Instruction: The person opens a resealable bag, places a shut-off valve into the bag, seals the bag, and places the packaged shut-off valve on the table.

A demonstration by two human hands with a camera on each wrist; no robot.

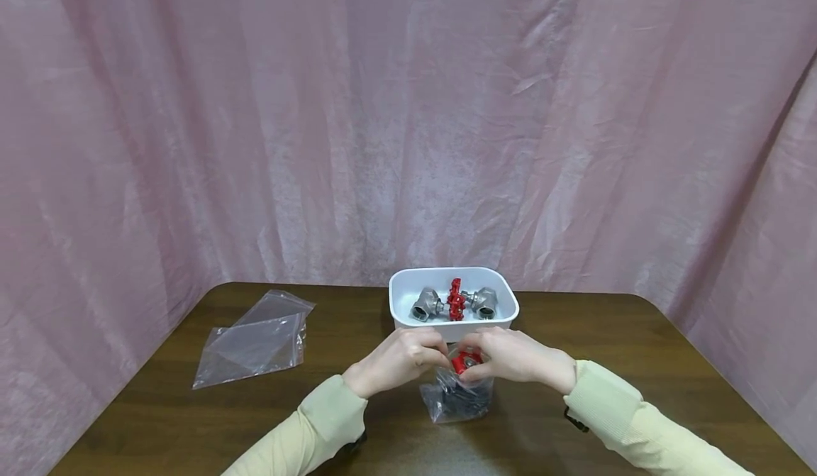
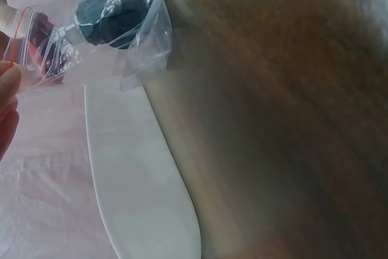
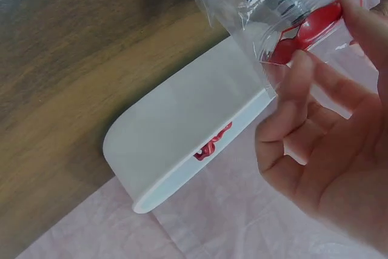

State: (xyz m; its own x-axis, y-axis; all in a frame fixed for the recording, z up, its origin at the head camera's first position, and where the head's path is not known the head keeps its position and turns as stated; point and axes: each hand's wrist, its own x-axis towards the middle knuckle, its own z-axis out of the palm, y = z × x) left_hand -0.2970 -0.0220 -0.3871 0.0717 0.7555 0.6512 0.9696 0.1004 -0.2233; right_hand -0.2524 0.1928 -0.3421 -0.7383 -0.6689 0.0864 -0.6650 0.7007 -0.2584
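Note:
A clear zip bag [image 1: 439, 403] with a gate valve inside hangs between my two hands, in front of the white tray. The valve's red handwheel [image 3: 320, 23] sits at the bag's mouth; its dark body [image 2: 114, 13] is lower in the plastic. My left hand [image 1: 407, 355] pinches the bag's edge beside the red zip line, as the left wrist view shows. From the other side my right hand [image 1: 515, 355] grips the mouth of the bag, its fingers close around the red handwheel. Part of the handwheel is hidden behind the fingers.
Just behind my hands stands the white tray [image 1: 403, 325], holding two metal valves [image 1: 426, 304] with red handwheels facing each other. Flat clear zip bags [image 1: 255, 348] lie overlapping on the wooden table [image 1: 159, 405] at the left. A pink curtain [image 1: 383, 121] hangs behind the table.

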